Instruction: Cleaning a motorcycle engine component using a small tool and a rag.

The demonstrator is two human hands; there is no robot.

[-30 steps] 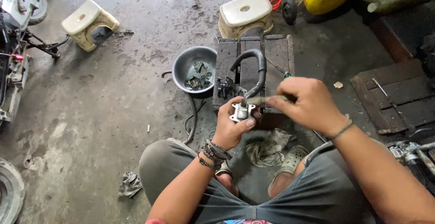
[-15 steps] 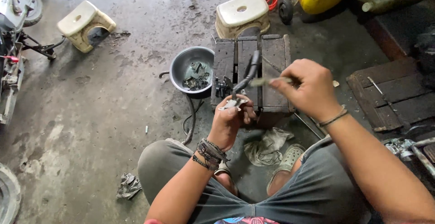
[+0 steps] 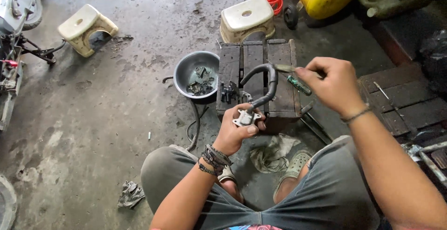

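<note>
Grey metal part with curved black hose sitting in left hand, fingers curling tight around it, just above low dark wooden worktop. Right hand hovering to right of hose, fingers pinching thin tool, tip pointing toward hose end. Green-handled screwdriver lying on worktop below tool. Metal bowl of small parts standing just left of worktop. Two cream plastic stools resting on concrete floor. Rag lying beside sandalled foot.
</note>
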